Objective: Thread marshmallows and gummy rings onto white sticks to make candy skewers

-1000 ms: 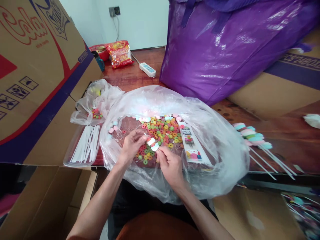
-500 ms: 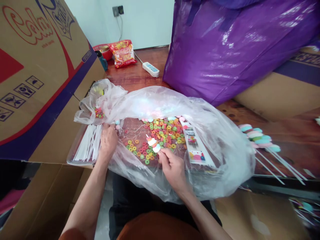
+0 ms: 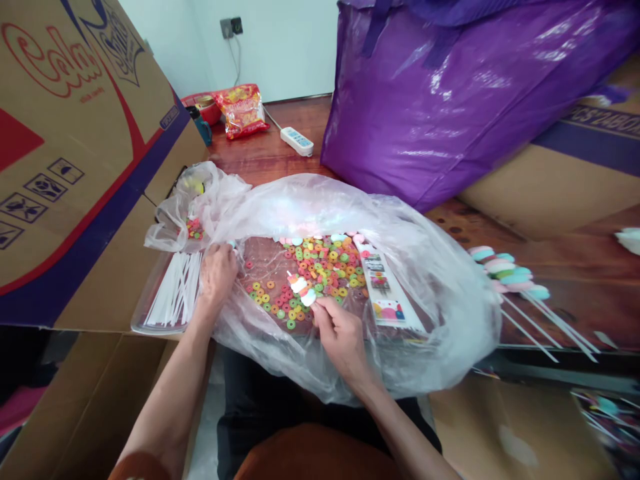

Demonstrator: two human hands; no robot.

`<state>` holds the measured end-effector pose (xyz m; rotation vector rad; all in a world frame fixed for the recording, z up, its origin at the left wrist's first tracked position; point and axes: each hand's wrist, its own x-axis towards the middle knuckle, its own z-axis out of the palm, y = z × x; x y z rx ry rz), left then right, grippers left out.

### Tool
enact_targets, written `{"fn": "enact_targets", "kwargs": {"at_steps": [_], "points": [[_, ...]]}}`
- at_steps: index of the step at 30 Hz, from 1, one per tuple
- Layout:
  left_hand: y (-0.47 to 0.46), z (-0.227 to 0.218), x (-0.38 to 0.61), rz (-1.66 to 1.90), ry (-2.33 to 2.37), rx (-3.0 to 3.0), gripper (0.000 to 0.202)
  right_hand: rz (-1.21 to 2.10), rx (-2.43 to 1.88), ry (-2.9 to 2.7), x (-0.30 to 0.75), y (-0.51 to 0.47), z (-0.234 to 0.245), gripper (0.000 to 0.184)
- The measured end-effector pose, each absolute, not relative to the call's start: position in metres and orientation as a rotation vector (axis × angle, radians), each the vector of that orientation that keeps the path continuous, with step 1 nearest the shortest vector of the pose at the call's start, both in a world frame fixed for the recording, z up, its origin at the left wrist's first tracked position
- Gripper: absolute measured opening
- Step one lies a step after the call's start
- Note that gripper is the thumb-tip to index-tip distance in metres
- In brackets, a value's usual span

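The right hand (image 3: 340, 333) pinches the lower end of a marshmallow skewer (image 3: 303, 291) between thumb and fingers, the grip narrow and just below the last marshmallow. The skewer's long axis slants out from that pinch, leftward and away from the body, so its tip, with a little bare stick showing, points roughly to the left hand's side. (The rest of the stick is hidden by the right hand.)

The left hand (image 3: 219, 272) is well apart from the skewer, to its left and slightly farther out than the tip. Its fingers are curled at the left edge of the clear plastic bag (image 3: 440, 320), close by a blue marshmallow (image 3: 233, 245); whether they grip anything cannot be told, as the fingertips are hidden. Of the two, the right hand is the one at the skewer, and open space lies between the tip and the left hand.

Just left of the left hand, white sticks (image 3: 173, 290) lie in a clear plastic tray (image 3: 140, 321). Beyond and between the hands, colourful cereal rings (image 3: 325, 267) are spread within the bag's opening. Well to the right of the right hand, more marshmallow sticks (image 3: 505, 270) lie on the table (image 3: 570, 273).
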<state>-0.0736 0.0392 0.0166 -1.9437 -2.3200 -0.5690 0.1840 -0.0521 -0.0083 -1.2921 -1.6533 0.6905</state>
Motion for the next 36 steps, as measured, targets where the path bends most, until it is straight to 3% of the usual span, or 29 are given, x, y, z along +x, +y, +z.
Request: {"fn": "enact_targets", "kwargs": {"at_steps": [4,12,16,20,23,25,28,32,36], "points": [[0.034,0.016,-0.078,-0.772,-2.315,-1.944,0.025,0.698,-1.287,-1.656,0.184,-0.052,-0.008,0.026],[0.046,0.014,-0.071,-0.428,-2.364,-1.941,0.032,0.683,-1.295,-1.675,0.184,-0.053,-0.013,0.023],[0.055,0.019,-0.067,-0.485,-2.429,-1.859,0.027,0.675,-1.297,-1.669,0.184,-0.053,-0.012,0.023],[0.045,0.032,-0.065,-1.081,-2.499,-1.806,0.018,0.678,-1.289,-1.680,0.184,-0.053,-0.011,0.025],[0.031,0.039,-0.054,-1.724,-2.745,-1.942,0.025,0.657,-1.277,-1.683,0.183,-0.053,-0.011,0.024],[0.026,0.039,-0.043,-1.911,-2.960,-2.173,0.029,0.642,-1.272,-1.688,0.183,-0.052,-0.011,0.023],[0.026,0.033,-0.030,-1.578,-3.026,-2.487,0.024,0.629,-1.260,-1.702,0.184,-0.052,-0.011,0.022],[0.031,0.027,-0.030,-0.991,-2.667,-2.497,0.012,0.623,-1.258,-1.702,0.184,-0.053,-0.012,0.022],[0.026,0.029,-0.038,-1.084,-2.562,-2.427,0.014,0.607,-1.233,-1.697,0.183,-0.053,-0.013,0.020]]}}
